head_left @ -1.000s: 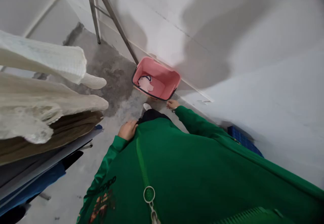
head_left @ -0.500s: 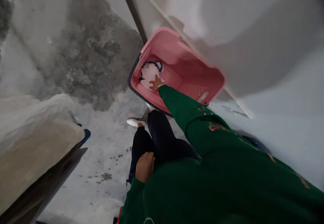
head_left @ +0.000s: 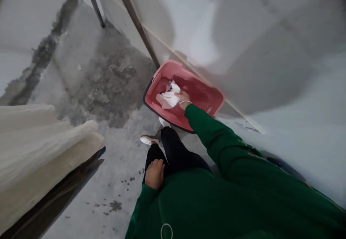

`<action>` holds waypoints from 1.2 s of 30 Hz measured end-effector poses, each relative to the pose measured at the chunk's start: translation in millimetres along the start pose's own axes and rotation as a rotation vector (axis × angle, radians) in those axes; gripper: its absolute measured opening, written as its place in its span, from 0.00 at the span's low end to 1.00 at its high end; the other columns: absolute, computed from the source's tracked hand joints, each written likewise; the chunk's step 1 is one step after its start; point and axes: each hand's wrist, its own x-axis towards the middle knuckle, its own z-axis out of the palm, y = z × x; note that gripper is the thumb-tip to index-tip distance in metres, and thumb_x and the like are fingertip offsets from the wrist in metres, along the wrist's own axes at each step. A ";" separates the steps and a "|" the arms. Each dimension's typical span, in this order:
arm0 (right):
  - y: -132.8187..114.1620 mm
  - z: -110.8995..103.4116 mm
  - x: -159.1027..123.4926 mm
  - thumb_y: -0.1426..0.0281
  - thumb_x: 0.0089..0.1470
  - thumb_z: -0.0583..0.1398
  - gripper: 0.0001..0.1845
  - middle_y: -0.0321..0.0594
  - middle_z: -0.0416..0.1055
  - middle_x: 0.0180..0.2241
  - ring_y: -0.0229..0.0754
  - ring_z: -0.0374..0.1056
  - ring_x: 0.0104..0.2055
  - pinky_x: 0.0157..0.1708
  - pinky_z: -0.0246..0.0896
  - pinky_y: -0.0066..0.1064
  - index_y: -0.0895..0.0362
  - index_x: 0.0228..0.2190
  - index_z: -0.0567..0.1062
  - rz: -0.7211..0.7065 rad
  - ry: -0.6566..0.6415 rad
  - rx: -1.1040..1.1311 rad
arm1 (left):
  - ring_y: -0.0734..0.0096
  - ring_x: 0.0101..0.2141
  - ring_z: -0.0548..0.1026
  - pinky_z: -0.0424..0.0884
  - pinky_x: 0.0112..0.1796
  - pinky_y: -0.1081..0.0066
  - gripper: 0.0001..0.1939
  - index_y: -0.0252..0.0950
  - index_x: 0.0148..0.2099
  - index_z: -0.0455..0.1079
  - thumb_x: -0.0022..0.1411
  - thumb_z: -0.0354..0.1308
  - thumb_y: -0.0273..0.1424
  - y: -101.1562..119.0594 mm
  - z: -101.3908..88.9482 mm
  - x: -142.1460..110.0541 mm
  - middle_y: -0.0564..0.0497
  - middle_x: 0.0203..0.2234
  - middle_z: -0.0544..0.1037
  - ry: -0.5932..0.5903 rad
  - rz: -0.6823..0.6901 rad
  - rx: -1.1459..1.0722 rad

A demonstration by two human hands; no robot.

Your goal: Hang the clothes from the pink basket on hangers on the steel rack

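Observation:
A pink plastic laundry basket (head_left: 205, 91) with a dark rim edge stands on the floor against the wall. Inside it is a white garment (head_left: 171, 97) with dark blue trim, bunched up; its exact kind cannot be made out. My right hand (head_left: 183, 97), a white bracelet at the wrist, reaches into the basket and is closed on the near side of this garment. My left hand (head_left: 155, 174) rests on my thigh, fingers loosely bent over the dark trousers (head_left: 178, 149), holding nothing visible.
Pale cloth (head_left: 67, 145) hangs over a dark board at the left. A metal leg (head_left: 136, 22) comes down beside the basket, and another metal leg (head_left: 93, 3) stands farther back. The concrete floor (head_left: 121, 159) has wet spots. A white wall (head_left: 292, 98) rises at the right.
My right hand has drawn back slightly with the garment, which is now more bunched and raised at its edge. The view has shifted, so the basket sits lower. My left hand stays on the thigh.

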 end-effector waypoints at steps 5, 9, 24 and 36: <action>-97.3 -72.6 -114.3 0.57 0.44 0.56 0.33 0.49 0.73 0.43 0.52 0.71 0.44 0.46 0.65 0.51 0.59 0.51 0.67 -0.091 -0.193 0.620 | 0.62 0.44 0.74 0.71 0.48 0.60 0.14 0.35 0.47 0.70 0.66 0.47 0.35 20.2 -62.5 0.4 0.41 0.46 0.74 0.183 0.153 -0.280; -165.9 -97.1 -218.2 0.48 0.32 0.62 0.44 0.52 0.73 0.42 0.55 0.71 0.42 0.45 0.65 0.51 0.59 0.50 0.68 -0.236 -0.457 0.707 | 0.62 0.43 0.75 0.73 0.46 0.59 0.29 0.35 0.55 0.64 0.63 0.49 0.52 44.1 -119.0 -2.4 0.42 0.44 0.76 0.343 0.231 -0.713; -295.3 -77.1 -300.5 0.46 0.43 0.62 0.30 0.45 0.72 0.47 0.52 0.64 0.57 0.52 0.64 0.47 0.53 0.42 0.72 -0.684 -0.324 0.797 | 0.54 0.53 0.73 0.65 0.57 0.55 0.31 0.34 0.51 0.70 0.45 0.70 0.40 9.8 -213.2 -118.8 0.44 0.45 0.79 1.286 0.506 -1.476; -383.4 -40.0 -329.8 0.48 0.49 0.58 0.27 0.45 0.73 0.47 0.55 0.57 0.63 0.57 0.59 0.52 0.56 0.41 0.72 -0.862 -0.523 0.834 | 0.54 0.45 0.75 0.69 0.51 0.58 0.21 0.32 0.40 0.74 0.46 0.69 0.40 -34.3 -174.4 -144.0 0.46 0.34 0.79 1.071 0.229 -0.851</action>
